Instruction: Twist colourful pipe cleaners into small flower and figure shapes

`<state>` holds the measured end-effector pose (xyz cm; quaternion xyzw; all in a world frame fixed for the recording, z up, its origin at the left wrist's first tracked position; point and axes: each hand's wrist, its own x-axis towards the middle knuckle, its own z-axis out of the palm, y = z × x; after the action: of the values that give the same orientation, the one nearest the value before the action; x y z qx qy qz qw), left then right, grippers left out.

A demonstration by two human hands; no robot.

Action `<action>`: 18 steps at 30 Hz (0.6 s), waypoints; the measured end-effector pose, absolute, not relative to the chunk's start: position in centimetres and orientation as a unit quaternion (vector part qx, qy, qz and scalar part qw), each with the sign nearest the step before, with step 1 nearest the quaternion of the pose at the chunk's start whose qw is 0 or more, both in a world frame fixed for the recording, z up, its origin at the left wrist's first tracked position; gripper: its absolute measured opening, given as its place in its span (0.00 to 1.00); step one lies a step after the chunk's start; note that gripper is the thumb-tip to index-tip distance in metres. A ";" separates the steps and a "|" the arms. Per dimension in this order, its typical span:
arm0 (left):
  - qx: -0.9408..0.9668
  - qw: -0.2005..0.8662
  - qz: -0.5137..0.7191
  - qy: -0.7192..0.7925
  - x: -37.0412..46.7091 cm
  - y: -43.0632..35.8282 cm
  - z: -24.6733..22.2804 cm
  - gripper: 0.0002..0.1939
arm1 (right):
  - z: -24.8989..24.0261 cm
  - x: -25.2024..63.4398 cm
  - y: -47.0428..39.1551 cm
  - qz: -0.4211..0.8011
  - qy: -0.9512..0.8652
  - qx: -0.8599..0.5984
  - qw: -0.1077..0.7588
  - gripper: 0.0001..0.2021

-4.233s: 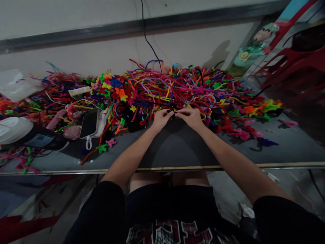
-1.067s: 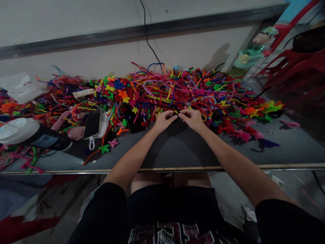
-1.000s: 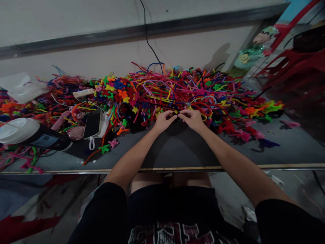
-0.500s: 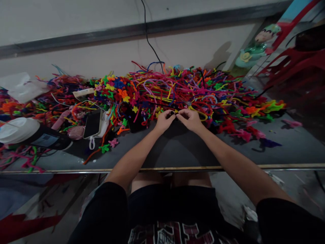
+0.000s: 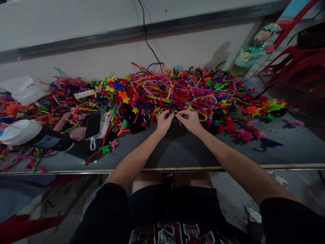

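Note:
My left hand (image 5: 164, 121) and my right hand (image 5: 189, 120) meet over the near edge of a heap of coloured pipe cleaners (image 5: 162, 88). Thumb and forefinger are pinched on each side, with the fingertips nearly touching. Between them is a small dark piece, seemingly a black pipe cleaner (image 5: 172, 110); the fingers cover most of it. Just beyond my right hand lie yellow-handled scissors (image 5: 203, 117), partly hidden in the heap. Pipe-cleaner flowers (image 5: 124, 96) are bunched to the left of my hands.
On the grey table (image 5: 177, 152), a phone (image 5: 93, 124), a pink hairbrush (image 5: 77, 133) and a large dark cup (image 5: 52, 137) stand or lie left. A plastic bag (image 5: 30, 90) rests behind them. Red chairs (image 5: 297, 64) and a balloon figure (image 5: 254, 51) are at the right.
My hands stay in nearly the same place, fingertips shifting slightly. Less of the black piece shows between them now. The view has moved a little.

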<state>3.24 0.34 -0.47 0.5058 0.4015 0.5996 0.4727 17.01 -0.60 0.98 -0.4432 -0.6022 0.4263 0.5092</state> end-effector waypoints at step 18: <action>0.569 0.531 0.522 0.348 1.9 0.3 0.2 0.20 | 1.0 18.4 0.2 0.594 -0.554 -0.355 0.463 0.18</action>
<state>1.94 0.30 0.16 0.5694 0.3481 0.5219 0.5313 18.42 0.18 1.02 -0.3549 -0.5535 0.5941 0.4633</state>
